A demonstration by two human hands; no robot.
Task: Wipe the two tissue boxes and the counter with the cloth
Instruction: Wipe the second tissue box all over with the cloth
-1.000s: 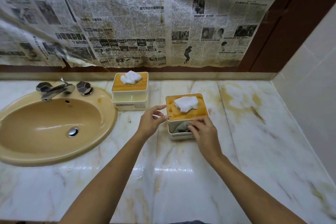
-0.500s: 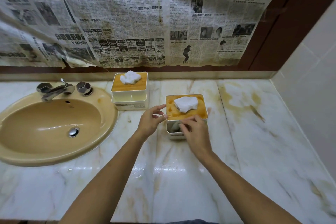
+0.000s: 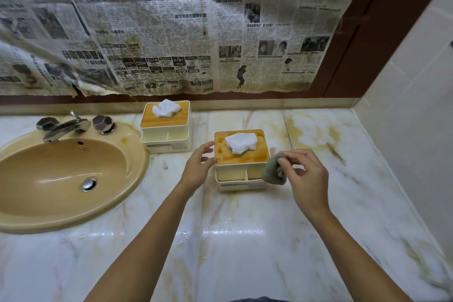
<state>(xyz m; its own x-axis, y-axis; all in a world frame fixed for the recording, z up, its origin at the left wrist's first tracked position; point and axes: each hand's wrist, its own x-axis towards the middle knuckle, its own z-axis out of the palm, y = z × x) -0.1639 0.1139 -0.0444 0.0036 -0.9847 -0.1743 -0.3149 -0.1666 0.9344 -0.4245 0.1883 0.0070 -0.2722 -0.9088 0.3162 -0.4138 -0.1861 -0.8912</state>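
Right hand pinches a small grey cloth w/ fingertips, at the near tissue box front-right corner. Left hand, fingers relaxed, steadies box's left edge. Cloth looks soft, limp; bunch it. Box prob. light, slides, so brace it.

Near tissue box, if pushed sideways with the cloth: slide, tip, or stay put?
Probably slides: the counter looks glossy and wet, and the left hand steadies the near tissue box. Likely light: thin plastic walls, open front compartments. Unlikely to tip, being squat and wide.
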